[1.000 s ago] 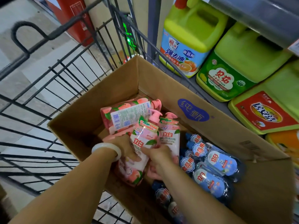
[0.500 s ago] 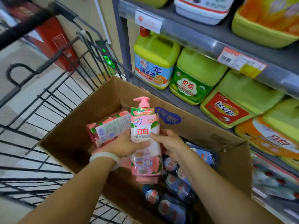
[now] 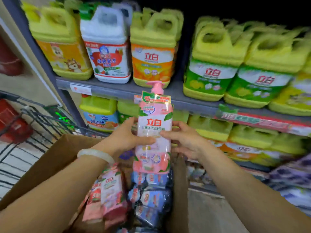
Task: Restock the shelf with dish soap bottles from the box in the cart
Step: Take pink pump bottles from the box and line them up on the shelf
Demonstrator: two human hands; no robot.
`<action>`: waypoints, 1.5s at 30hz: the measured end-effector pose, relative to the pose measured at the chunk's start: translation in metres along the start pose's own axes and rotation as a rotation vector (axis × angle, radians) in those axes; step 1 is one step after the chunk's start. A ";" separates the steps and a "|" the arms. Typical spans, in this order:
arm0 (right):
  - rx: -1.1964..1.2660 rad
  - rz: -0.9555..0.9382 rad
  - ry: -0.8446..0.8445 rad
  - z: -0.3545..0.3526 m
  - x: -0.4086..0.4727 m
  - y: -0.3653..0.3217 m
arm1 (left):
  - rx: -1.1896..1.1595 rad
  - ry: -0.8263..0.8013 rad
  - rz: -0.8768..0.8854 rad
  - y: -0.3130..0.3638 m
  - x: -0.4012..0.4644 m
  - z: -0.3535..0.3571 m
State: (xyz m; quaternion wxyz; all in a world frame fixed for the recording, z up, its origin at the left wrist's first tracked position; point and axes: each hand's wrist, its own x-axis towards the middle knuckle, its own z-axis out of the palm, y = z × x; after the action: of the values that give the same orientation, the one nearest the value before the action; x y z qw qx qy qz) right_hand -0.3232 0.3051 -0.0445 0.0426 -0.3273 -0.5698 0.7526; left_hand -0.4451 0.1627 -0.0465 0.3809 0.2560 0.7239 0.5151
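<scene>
Both hands up — the left hand [image 3: 127,137] and right hand [image 3: 183,140] clasp the tall pink plastic pump bottle [image 3: 154,130] from either side, fingers curled round its glossy label, thumbs across the front; it stands upright above the brown cardboard box [image 3: 50,163], long axis vertical, the grey shelf [image 3: 117,89] just behind — probably going forward next

Both hands [image 3: 127,137] grip upright pink bottle [image 3: 154,132].
</scene>
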 end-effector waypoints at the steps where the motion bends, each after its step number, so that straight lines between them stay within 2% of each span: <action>1: -0.012 -0.025 0.015 -0.014 -0.015 -0.010 | -0.002 -0.023 0.006 0.018 -0.004 0.016; 11: -0.049 -0.317 0.261 -0.189 -0.189 -0.082 | -0.031 -0.150 0.264 0.161 -0.043 0.216; 23: 0.020 -0.553 0.542 -0.370 -0.358 -0.112 | 0.001 -0.402 0.507 0.284 -0.074 0.441; 34: 0.008 -0.644 0.742 -0.500 -0.426 -0.153 | 0.029 -0.541 0.748 0.372 -0.054 0.588; 39: -0.053 -0.711 0.797 -0.566 -0.441 -0.197 | 0.034 -0.608 0.811 0.431 -0.023 0.650; 45: -0.147 -0.770 0.906 -0.653 -0.445 -0.278 | 0.058 -0.615 0.917 0.525 0.026 0.716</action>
State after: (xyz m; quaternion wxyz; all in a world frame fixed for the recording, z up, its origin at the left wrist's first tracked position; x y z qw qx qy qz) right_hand 0.2920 0.7486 0.3104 0.5283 -0.3876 -0.6232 0.4269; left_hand 0.1122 0.7542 0.3117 0.3040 0.6940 0.4075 0.5098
